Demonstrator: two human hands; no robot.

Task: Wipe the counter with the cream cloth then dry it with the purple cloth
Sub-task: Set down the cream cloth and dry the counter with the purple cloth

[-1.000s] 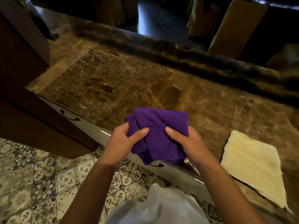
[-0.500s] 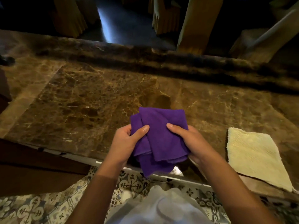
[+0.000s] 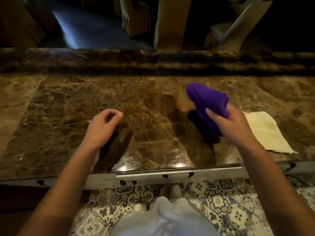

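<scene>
The brown marble counter (image 3: 71,106) spans the view. My right hand (image 3: 229,122) grips the bunched purple cloth (image 3: 207,103) and holds it above the counter, right of centre. My left hand (image 3: 104,124) hovers over the counter at the left with its fingers loosely curled and nothing in it. The cream cloth (image 3: 265,132) lies flat on the counter at the right, just beyond my right wrist.
A raised marble ledge (image 3: 153,60) runs along the back of the counter. Chairs in pale covers (image 3: 170,23) stand beyond it in the dark. White drawer fronts (image 3: 170,175) sit under the counter's near edge, above a patterned tile floor (image 3: 213,206).
My left hand has let go of the purple cloth and moved left. My right hand has carried the cloth up and to the right, now bunched. The view has shifted to face the counter squarely.
</scene>
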